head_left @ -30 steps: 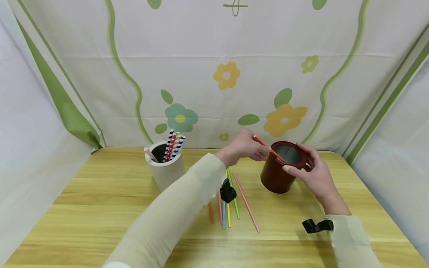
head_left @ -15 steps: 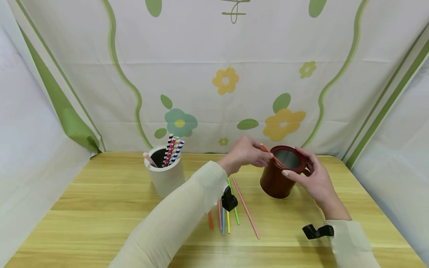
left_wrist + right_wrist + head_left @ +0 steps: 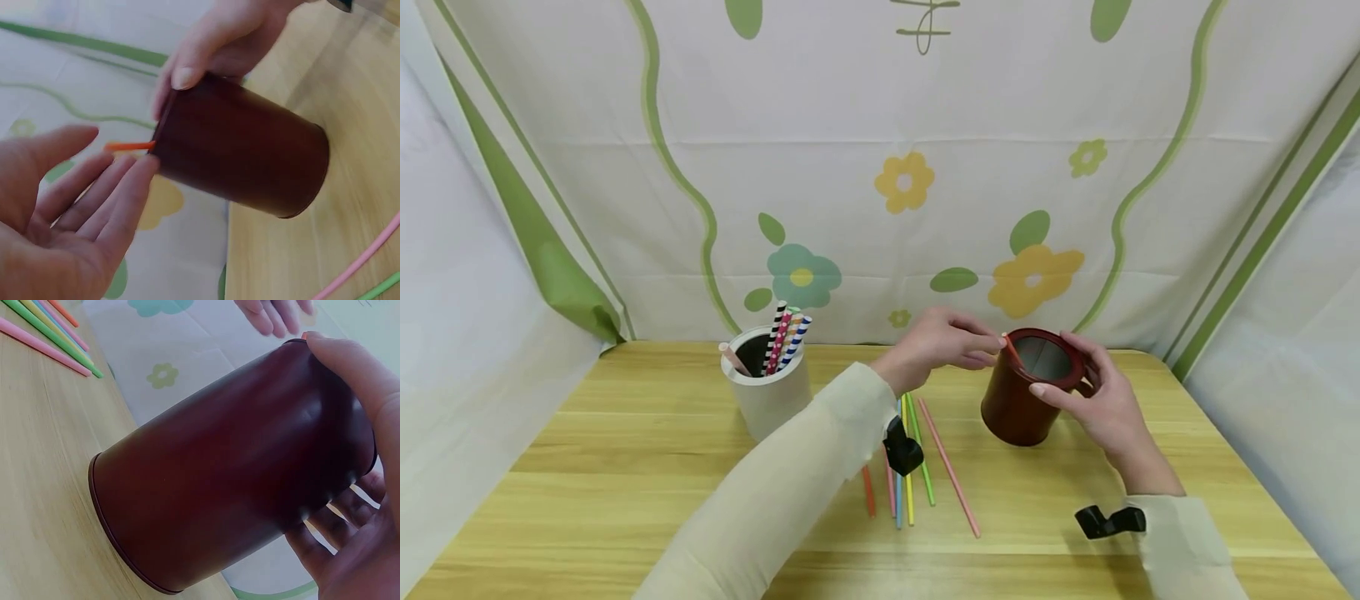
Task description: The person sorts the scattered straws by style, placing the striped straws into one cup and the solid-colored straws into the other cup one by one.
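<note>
A dark red cylindrical cup (image 3: pixel 1021 408) stands on the right side of the table. My right hand (image 3: pixel 1112 412) grips it near the rim, with the thumb on the near side and the fingers round the far side. An orange straw (image 3: pixel 1012 350) leans inside the cup, and only its upper end sticks out over the rim. Beside that end is my left hand (image 3: pixel 936 343); in the left wrist view its thumb and fingers are spread apart, and the straw's end (image 3: pixel 128 146) shows free of the thumb. Its fingertips are close to the cup's rim.
Several coloured straws, among them a pink straw (image 3: pixel 950 467) and a green straw (image 3: pixel 922 454), lie mid-table, partly under my left forearm. At left stands a white cup (image 3: pixel 772 404) holding patterned straws (image 3: pixel 786 337). A floral curtain (image 3: pixel 865 100) hangs behind.
The orange straw has slid down into the dark red cup and my left fingers have let it go. My left hand has drawn slightly left. The right hand keeps its grip.
</note>
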Demonstrator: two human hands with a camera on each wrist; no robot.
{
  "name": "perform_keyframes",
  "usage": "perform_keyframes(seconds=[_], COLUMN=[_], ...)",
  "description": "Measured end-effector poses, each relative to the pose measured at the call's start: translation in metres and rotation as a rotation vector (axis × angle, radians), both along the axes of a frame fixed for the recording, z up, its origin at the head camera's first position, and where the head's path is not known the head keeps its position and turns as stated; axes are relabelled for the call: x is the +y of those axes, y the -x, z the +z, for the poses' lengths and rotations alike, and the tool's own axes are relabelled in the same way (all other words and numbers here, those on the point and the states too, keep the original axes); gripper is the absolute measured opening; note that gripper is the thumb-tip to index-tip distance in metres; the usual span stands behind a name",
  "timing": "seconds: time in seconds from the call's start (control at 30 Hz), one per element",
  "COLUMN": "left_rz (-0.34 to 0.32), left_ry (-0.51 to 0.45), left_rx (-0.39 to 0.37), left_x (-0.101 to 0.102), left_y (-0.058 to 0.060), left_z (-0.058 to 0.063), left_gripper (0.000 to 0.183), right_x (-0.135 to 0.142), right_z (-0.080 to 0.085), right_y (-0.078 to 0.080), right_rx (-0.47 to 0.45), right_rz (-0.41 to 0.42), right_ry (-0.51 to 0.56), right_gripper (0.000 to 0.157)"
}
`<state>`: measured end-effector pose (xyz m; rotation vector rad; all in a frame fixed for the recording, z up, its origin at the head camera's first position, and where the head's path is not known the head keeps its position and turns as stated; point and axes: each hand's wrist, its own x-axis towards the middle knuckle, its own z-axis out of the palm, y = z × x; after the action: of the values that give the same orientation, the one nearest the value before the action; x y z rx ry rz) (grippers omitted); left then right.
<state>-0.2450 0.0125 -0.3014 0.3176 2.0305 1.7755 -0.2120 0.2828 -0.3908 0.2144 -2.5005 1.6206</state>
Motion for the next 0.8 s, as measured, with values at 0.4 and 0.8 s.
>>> perform_keyframes(seconds=[0.4, 0.8], left_rz=[-0.018, 0.182], left_ry=[0.047, 0.072], left_rx=[-0.040, 0.013], left_x=[-0.048, -0.087], left_y=[-0.019, -0.049], left_z=[-0.005, -0.062], left_gripper=[0.024, 0.019], right_x=[0.002, 0.000], right_z=[-0.002, -0.001], right_y=[0.001, 0.000], right_rx=[0.002, 0.011], right_rz=[-0.003, -0.003], right_ry=[0.003, 0.008], right_gripper=[0.088, 0.087])
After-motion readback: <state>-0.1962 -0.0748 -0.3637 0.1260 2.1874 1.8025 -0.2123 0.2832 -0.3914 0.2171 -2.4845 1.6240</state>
